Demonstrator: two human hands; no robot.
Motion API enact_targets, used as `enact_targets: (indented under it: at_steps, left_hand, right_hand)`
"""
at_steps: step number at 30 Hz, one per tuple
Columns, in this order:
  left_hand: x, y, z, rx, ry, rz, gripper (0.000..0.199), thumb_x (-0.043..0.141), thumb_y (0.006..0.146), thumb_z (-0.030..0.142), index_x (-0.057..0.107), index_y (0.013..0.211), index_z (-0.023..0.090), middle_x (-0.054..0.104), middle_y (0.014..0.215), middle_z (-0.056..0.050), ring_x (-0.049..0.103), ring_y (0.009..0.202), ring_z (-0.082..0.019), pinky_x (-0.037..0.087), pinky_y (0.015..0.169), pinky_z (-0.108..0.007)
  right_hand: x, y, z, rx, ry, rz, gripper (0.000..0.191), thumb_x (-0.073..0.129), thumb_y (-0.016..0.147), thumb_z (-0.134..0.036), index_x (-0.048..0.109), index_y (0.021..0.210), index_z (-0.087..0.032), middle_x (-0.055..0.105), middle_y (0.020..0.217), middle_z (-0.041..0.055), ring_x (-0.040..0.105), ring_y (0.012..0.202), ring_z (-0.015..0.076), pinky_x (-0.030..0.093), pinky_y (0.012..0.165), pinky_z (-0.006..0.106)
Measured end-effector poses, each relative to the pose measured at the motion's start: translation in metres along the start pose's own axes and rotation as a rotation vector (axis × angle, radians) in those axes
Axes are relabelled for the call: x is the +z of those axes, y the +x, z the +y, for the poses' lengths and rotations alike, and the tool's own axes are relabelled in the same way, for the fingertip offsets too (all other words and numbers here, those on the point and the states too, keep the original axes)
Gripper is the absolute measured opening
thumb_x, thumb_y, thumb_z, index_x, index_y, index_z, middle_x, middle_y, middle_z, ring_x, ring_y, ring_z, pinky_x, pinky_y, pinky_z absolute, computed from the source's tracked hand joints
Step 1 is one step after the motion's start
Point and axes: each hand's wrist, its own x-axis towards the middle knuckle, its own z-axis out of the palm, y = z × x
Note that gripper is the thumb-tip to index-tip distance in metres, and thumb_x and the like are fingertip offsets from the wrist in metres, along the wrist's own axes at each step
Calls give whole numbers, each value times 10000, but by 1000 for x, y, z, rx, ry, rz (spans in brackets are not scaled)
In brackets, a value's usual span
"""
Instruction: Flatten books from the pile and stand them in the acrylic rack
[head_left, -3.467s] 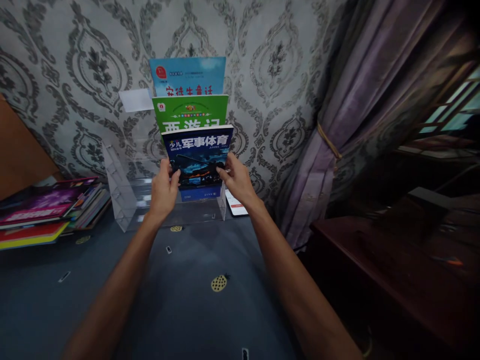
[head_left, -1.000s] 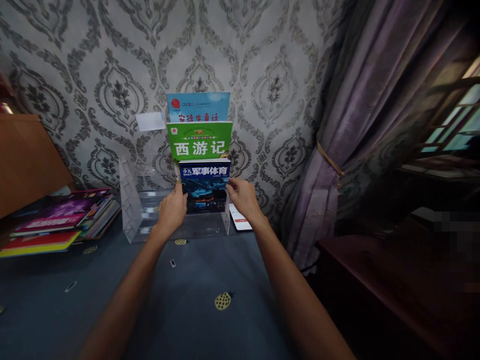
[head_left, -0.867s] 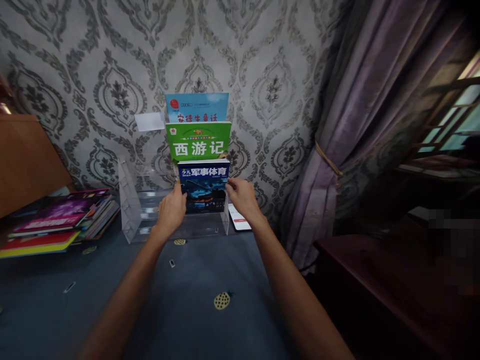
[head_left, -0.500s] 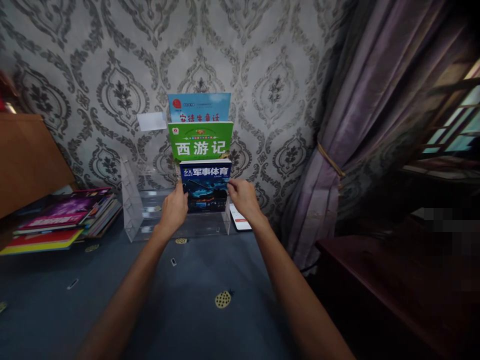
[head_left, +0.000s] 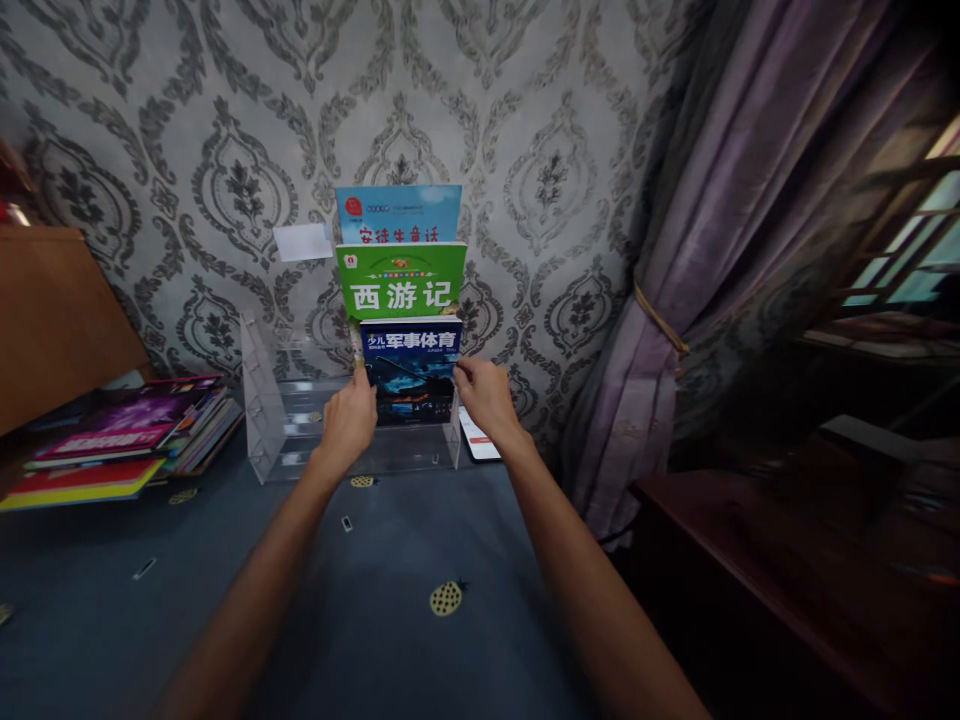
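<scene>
A dark blue book with white title characters stands upright at the front of a clear tiered book rack. My left hand is closed on its left edge, and my right hand pinches its right edge. Behind and above it rises a green book. At the top stands a light blue book, its lower part hidden by the green one. The fingertips behind the dark blue book are out of sight.
A pile of magazines and books lies left, near a brown wooden box. A phone or tablet shows behind my right hand. A blue tablecloth covers the table. At right hang a purple curtain and dark red furniture.
Barely anything differs. Both hands stay on the dark blue book's edges, and the book tilts very slightly; the rack and other books have not moved.
</scene>
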Motion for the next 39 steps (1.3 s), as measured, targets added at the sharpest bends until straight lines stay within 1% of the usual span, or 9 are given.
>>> enact_targets:
  at_steps: [3,5,8,10,11,16,21,30,39]
  left_hand:
    - [3,0,1,-11,2,11,314,370,1010,250,490,1269,119,729,1029,-186,723,910,-310,533,771,-387]
    - [6,0,0,-17,-47,48,354,386,1000,242,429,1330,122,728,1045,-173,722,920,-305,536,785,-386]
    - [8,0,-1,13,-146,163,512,436,967,210,280,1450,141,661,1243,-184,692,1037,-303,537,843,-390]
    - [7,-1,0,53,-159,223,628,463,949,191,192,1515,168,562,1375,-192,652,1119,-313,538,870,-399]
    - [5,-2,0,69,-143,229,665,468,947,189,166,1539,188,534,1392,-190,640,1129,-318,541,867,-404]
    - [-6,-6,5,81,-48,136,692,439,968,195,149,1590,287,560,1267,-150,656,1001,-302,559,782,-397]
    - [-10,-7,9,69,-26,103,700,435,971,194,136,1595,298,587,1230,-135,654,983,-287,553,779,-377]
    - [-10,-7,8,70,-66,89,700,439,969,192,156,1600,300,594,1247,-149,642,955,-272,544,784,-382]
    - [-11,-7,7,85,-47,88,686,421,979,216,146,1602,293,579,1270,-137,633,989,-274,539,759,-351]
  right_hand:
    - [5,0,2,9,20,26,279,459,919,-211,737,926,-197,766,899,93,690,845,246,421,725,299]
    - [8,0,4,30,45,55,268,476,910,-219,720,1015,-191,768,942,98,692,873,254,442,757,313]
    - [12,-1,6,61,79,101,289,501,891,-229,664,1123,-169,758,907,101,690,854,269,457,770,336]
    - [14,-2,5,73,90,129,286,506,882,-231,628,1133,-167,742,862,92,684,834,275,455,755,340]
    - [14,-3,5,76,95,143,277,505,879,-229,612,1128,-170,734,856,88,680,830,276,452,750,339]
    - [15,-5,2,63,120,180,207,479,862,-184,581,1041,-198,710,901,81,664,830,251,442,756,329]
    - [17,-4,2,43,126,184,170,466,857,-195,609,949,-204,710,904,89,656,843,255,453,765,346]
    - [16,-3,2,54,151,177,262,484,864,-185,694,1020,-176,743,977,114,680,887,256,496,824,371]
    - [12,-3,-2,94,122,148,272,513,868,-184,728,1035,-173,760,994,108,698,919,265,510,845,377]
